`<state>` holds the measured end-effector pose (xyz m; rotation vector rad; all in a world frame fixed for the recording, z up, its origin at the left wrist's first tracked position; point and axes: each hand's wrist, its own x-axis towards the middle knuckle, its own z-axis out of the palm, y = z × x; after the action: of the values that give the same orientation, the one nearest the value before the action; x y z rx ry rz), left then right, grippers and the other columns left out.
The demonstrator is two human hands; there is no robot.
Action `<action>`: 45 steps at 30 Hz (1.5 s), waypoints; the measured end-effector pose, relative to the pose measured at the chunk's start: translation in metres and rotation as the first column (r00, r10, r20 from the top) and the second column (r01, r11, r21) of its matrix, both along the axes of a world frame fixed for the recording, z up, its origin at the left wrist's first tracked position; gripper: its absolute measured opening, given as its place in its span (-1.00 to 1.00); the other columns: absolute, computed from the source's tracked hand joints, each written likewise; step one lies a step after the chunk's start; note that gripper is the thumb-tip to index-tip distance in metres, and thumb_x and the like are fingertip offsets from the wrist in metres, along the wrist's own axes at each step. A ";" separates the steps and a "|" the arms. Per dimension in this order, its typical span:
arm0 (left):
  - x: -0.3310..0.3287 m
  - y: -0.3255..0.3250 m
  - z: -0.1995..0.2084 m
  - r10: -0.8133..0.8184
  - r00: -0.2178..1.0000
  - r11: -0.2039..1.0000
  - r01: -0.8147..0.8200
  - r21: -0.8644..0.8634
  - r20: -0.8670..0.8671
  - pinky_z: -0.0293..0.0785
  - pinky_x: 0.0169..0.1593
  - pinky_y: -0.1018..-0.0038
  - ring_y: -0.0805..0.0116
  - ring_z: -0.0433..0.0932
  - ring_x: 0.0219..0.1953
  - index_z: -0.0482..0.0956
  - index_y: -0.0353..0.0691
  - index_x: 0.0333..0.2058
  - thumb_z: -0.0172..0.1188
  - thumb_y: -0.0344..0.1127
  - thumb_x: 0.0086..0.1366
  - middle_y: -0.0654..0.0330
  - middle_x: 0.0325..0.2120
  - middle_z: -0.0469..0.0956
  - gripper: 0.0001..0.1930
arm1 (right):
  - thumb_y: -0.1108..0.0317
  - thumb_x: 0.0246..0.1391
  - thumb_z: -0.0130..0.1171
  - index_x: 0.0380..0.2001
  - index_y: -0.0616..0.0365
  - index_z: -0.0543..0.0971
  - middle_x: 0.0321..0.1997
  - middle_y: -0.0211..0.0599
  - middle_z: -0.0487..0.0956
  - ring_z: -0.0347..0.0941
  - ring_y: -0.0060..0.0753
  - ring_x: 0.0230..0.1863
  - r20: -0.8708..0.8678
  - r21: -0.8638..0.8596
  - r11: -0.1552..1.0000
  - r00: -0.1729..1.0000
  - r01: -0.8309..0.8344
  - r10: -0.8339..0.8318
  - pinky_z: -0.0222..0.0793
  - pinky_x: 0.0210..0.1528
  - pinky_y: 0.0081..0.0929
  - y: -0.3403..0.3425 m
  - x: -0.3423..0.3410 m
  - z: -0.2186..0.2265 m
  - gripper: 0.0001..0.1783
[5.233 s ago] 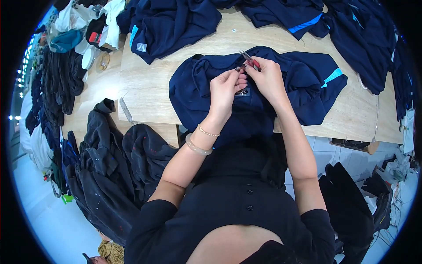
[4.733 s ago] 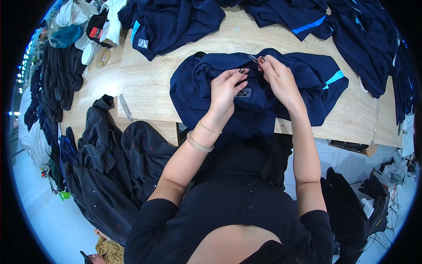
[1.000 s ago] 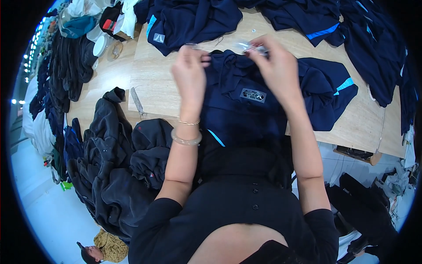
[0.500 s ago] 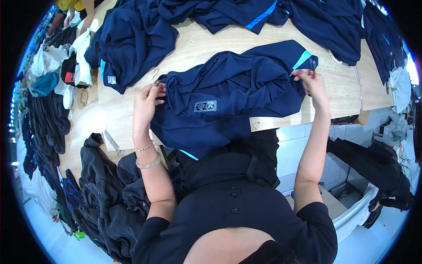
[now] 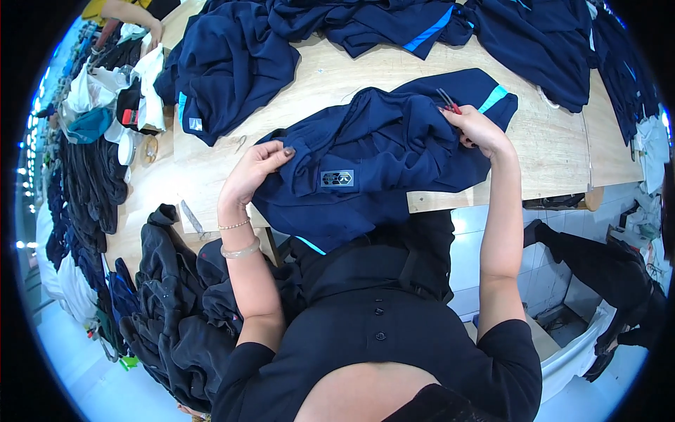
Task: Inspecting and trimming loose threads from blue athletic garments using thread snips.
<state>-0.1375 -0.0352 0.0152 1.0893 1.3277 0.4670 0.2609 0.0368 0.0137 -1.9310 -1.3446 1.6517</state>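
Note:
A navy blue garment point(image 5: 383, 165) with light blue stripes and a small shiny label point(image 5: 337, 178) lies bunched on the table in front of me. My left hand point(image 5: 260, 167) pinches its gathered edge at the left end, thumb and fingers together. At the right end, my right hand point(image 5: 478, 131) is closed around small red-handled thread snips point(image 5: 450, 104), their dark blades pointing up and away over the cloth. The right fingertips also meet the garment's edge; whether they grip it is partly hidden.
More navy garments point(image 5: 232, 67) are heaped along the far side of the wooden table point(image 5: 555, 151). Dark clothes point(image 5: 169, 309) hang at my left, near white and black piles. Another person's arm point(image 5: 133, 14) reaches in at the far left. Black cloth point(image 5: 590, 260) lies at right.
My left hand has moved right, onto the garment's edge. My right hand has shifted left and tilted, and the snips' blades now angle over the cloth. The view has shifted slightly.

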 end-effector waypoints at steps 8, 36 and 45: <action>-0.011 0.001 -0.023 0.380 0.647 0.896 -0.434 -0.091 0.661 0.38 0.04 0.53 0.49 0.51 -0.11 0.55 -0.25 -0.14 0.03 -0.30 0.41 0.27 -0.20 0.58 -0.81 | 0.09 0.23 0.10 -0.24 0.13 0.57 -0.50 -0.55 0.51 0.41 -0.65 -0.53 -0.419 -0.080 0.967 0.872 0.241 -0.252 0.30 -0.51 -0.64 -0.014 0.005 0.008 -0.69; -0.035 0.013 -0.013 0.590 0.143 0.711 -0.558 -0.427 0.795 0.36 0.20 0.15 0.10 0.55 -0.03 0.58 -0.30 -0.17 0.11 -0.16 0.35 0.01 -0.15 0.61 -0.70 | 0.39 0.10 0.26 -0.22 0.06 0.57 -0.28 -0.48 0.56 0.49 -0.60 -0.28 -0.905 -0.096 0.649 0.206 0.755 -0.372 0.43 -0.25 -0.59 -0.018 0.065 -0.020 -0.84; -0.038 0.010 -0.015 0.528 0.243 0.749 -0.585 -0.311 0.813 0.36 0.19 0.14 0.09 0.56 -0.03 0.58 -0.31 -0.13 0.07 -0.14 0.37 0.02 -0.13 0.61 -0.67 | 0.40 0.12 0.23 -0.17 0.19 0.54 -0.42 -0.49 0.54 0.40 -0.71 -0.50 -0.824 0.011 0.714 0.411 0.700 -0.390 0.28 -0.49 -0.75 -0.036 0.045 0.011 -0.79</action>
<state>-0.1753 -0.0251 0.0006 0.1892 0.6720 1.4215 0.3055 0.0008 0.0248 -0.9933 -0.4719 1.4388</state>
